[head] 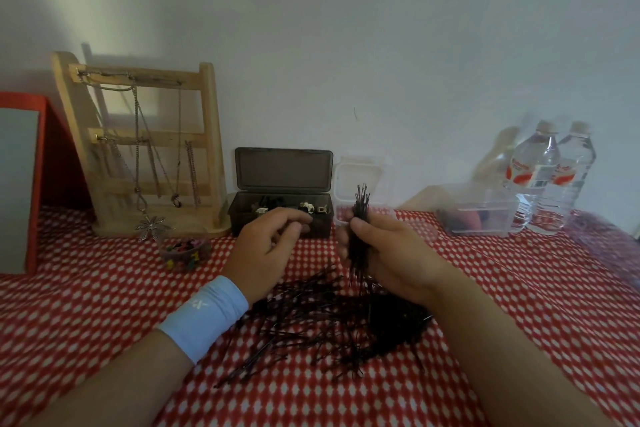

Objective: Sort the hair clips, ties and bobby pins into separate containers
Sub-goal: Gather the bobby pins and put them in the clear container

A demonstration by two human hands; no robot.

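My right hand grips an upright bundle of black bobby pins above the red checked cloth. My left hand, with a pale blue wristband, hovers beside it with fingers loosely curled and holds nothing that I can see. A loose heap of bobby pins lies on the cloth under both hands. Behind stands a dark box with its lid up and hair clips inside. Right of the box is a small clear container with its lid up. A small clear cup holds colourful little clips.
A wooden jewellery stand with necklaces is at the back left, beside a red-framed mirror. A clear rectangular tub and two water bottles stand at the back right. A wall closes the back.
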